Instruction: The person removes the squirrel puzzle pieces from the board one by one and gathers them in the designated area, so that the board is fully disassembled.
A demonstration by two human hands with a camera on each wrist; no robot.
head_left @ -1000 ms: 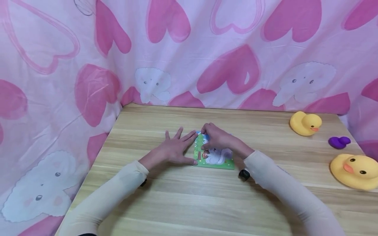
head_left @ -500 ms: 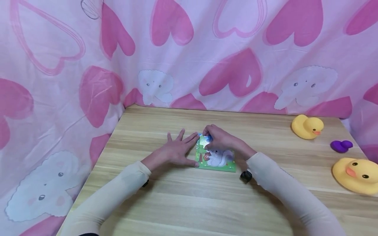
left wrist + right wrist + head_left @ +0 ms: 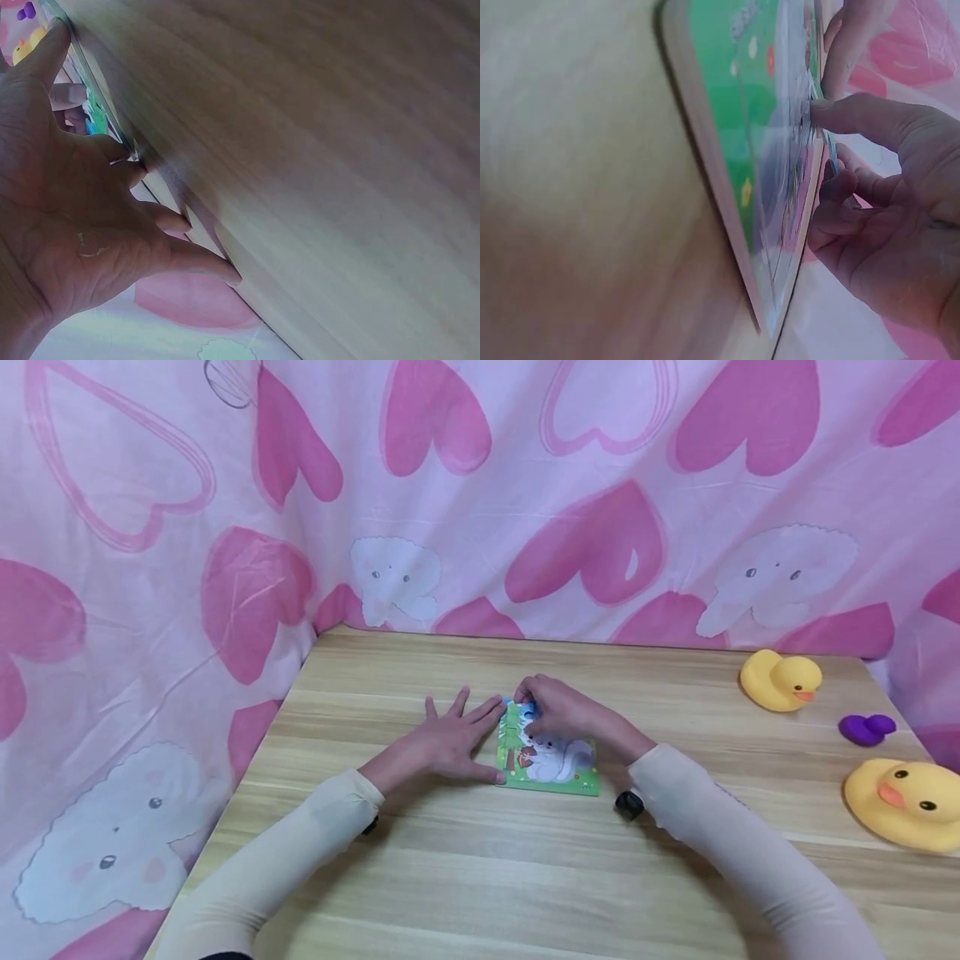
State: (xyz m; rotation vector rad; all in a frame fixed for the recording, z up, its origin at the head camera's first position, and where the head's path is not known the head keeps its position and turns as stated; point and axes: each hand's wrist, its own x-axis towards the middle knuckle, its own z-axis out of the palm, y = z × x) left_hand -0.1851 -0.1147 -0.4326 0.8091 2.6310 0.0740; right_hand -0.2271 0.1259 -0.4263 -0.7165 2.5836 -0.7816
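A small jigsaw puzzle [image 3: 553,767] with a pale squirrel and a green tree lies flat on the table. My left hand [image 3: 448,745] rests at its left side, fingers spread, with the thumb and index fingertips at the puzzle's edge. Over the upper part of the puzzle is my right hand [image 3: 561,708]. In the right wrist view its thumb and fingers pinch a thin puzzle piece [image 3: 831,152], tilted at the board's surface. The hand hides part of the puzzle's top right in the head view.
Two yellow rubber ducks, one at the back [image 3: 780,681] and one nearer [image 3: 903,802], stand on the right of the wooden table [image 3: 480,877]. A purple duck [image 3: 866,729] sits between them. A pink heart-patterned curtain [image 3: 480,510] borders the table.
The upper left of the puzzle, bright with glare half a second ago, now shows the green tree. My right hand has shifted only slightly; the left hand keeps its place at the edge.
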